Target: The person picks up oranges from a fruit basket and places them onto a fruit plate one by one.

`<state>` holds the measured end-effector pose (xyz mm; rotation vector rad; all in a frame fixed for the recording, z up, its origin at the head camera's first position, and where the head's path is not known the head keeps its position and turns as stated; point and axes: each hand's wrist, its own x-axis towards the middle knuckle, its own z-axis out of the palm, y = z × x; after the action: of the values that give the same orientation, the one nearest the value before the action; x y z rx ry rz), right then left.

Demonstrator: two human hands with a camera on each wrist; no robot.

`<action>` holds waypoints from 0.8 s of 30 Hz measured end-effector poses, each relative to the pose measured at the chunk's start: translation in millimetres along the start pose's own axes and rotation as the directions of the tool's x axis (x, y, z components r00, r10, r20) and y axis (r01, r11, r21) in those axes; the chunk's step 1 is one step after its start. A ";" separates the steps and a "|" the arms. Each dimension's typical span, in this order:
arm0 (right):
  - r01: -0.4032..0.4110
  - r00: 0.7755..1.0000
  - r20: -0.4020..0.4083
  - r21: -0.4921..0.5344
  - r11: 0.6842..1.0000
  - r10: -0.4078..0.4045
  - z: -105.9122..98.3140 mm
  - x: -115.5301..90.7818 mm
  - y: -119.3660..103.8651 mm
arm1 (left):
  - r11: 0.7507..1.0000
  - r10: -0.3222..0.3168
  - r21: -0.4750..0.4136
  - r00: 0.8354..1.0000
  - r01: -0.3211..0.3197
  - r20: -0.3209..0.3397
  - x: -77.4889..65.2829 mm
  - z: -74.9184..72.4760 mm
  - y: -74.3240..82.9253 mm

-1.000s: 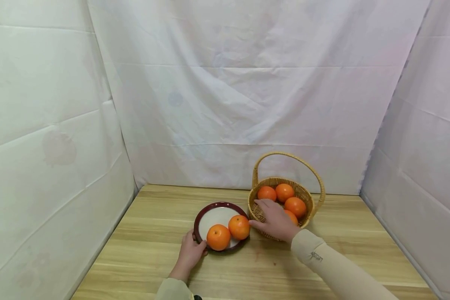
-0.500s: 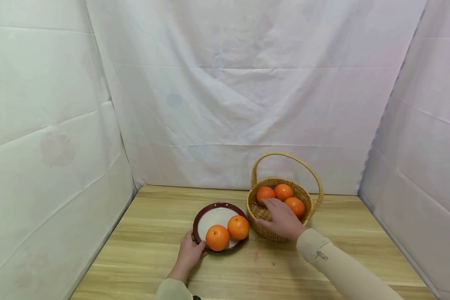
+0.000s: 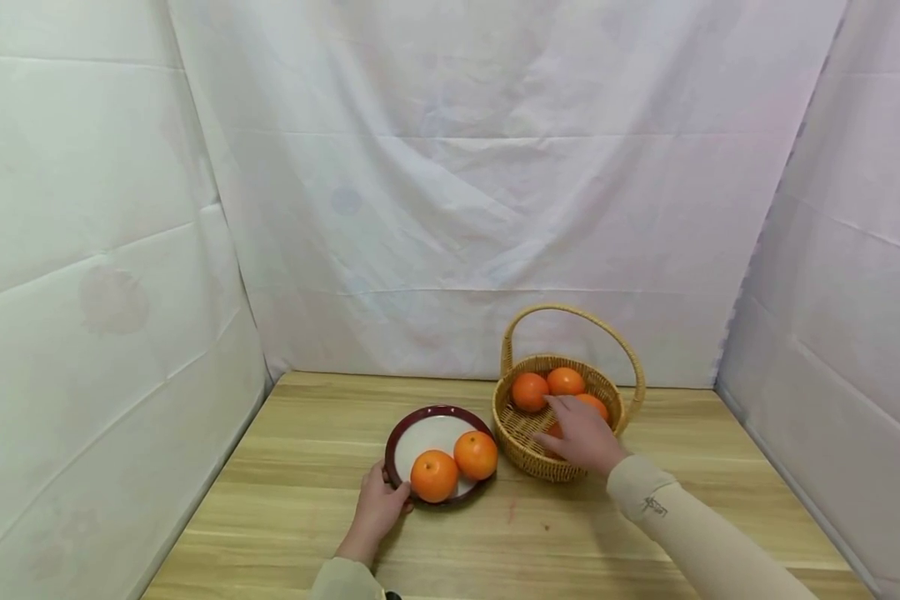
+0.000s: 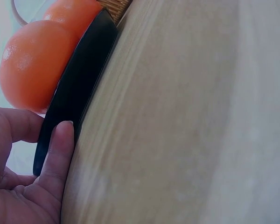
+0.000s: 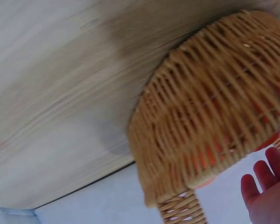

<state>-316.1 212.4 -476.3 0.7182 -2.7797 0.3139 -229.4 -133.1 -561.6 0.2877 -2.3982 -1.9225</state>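
Observation:
My left hand (image 3: 381, 502) pinches the near left rim of a round plate (image 3: 429, 433), white inside with a dark red edge. In the left wrist view, the thumb and fingers (image 4: 58, 149) lie on either side of the plate's dark wall (image 4: 79, 84). Two oranges, one left (image 3: 434, 476) and one right (image 3: 476, 455), sit on the plate. My right hand (image 3: 587, 435) is over the near side of a wicker basket (image 3: 525, 446), fingers extended. Beneath it an orange (image 3: 553, 437) is partly hidden; contact cannot be told. More oranges (image 3: 529, 392) lie farther back in the basket.
The basket's tall arched handle (image 3: 570, 309) rises above its rim. A wooden table (image 3: 307, 433) carries both plate and basket, which stand close together. White cloth (image 3: 420, 208) hangs behind and along both sides.
My right hand has shifted right and slightly back from the basket's left side. An orange now shows between its thumb and fingers. My left hand and the plate have stayed put.

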 end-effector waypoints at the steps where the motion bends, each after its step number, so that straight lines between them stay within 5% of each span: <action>1: -0.003 1.000 -0.002 -0.002 1.000 0.003 1.3 -0.6 2.7 | 1.000 -0.004 0.001 1.000 0.004 0.000 -0.3 0.0 -0.3; 24: -0.095 0.994 0.054 0.025 0.995 0.093 5.9 -7.8 14.1 | 1.000 -0.025 0.016 1.000 0.025 -0.005 0.8 -0.6 0.0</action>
<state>-317.7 226.3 -486.1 0.6115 -2.8704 0.3567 -230.0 -133.8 -561.6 0.3239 -2.4195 -1.9109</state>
